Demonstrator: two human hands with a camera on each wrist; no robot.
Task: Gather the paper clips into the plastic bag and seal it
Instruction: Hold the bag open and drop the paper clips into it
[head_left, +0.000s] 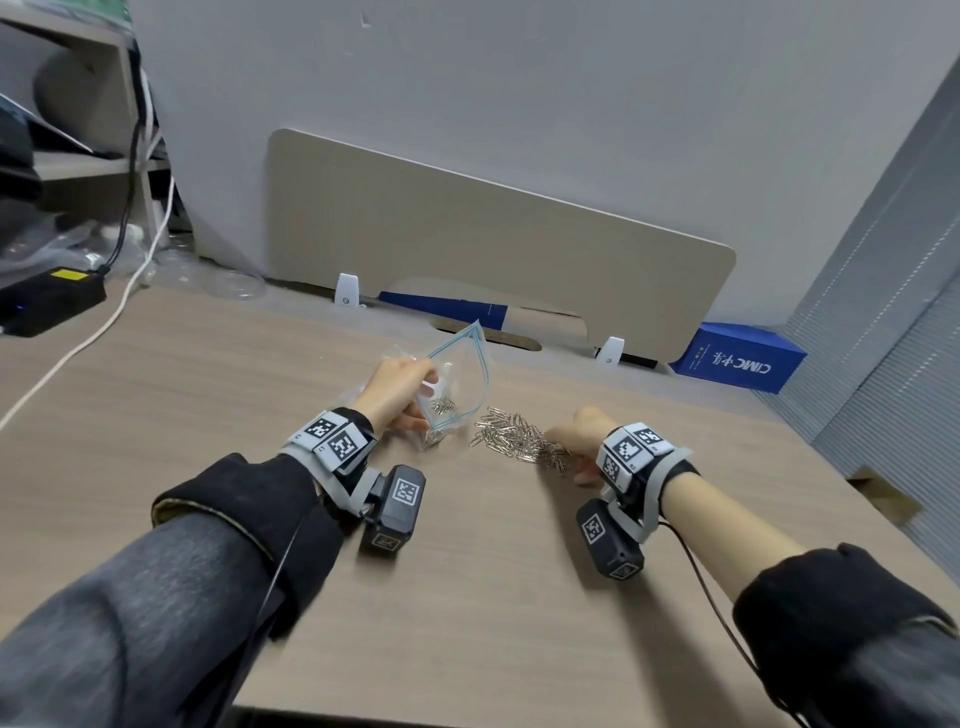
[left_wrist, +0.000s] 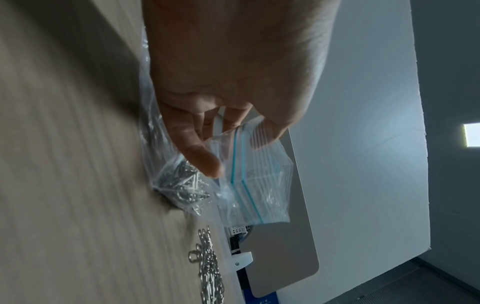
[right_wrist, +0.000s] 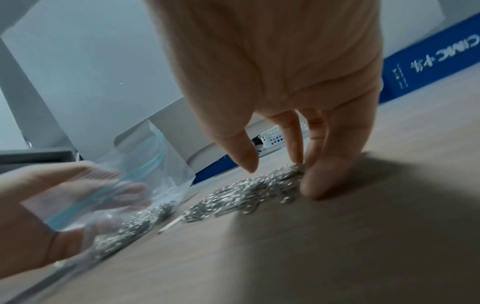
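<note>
Paper clips (head_left: 519, 439) lie heaped on the desk (head_left: 467, 597) between both hands. Seen from the head, the left hand (head_left: 397, 392) grips a plastic bag (head_left: 457, 374) with its blue-striped mouth held open, some clips already inside. Only the right wrist view shows the right hand (right_wrist: 293, 86) with fingertips (right_wrist: 296, 153) curled down, pinching the heap's edge. A blue box (head_left: 737, 358) sits behind.

paper clips (head_left: 511, 434): shiny metal | plastic bag (head_left: 457, 374): clear glossy film | desk (head_left: 467, 571): matt woodgrain
</note>
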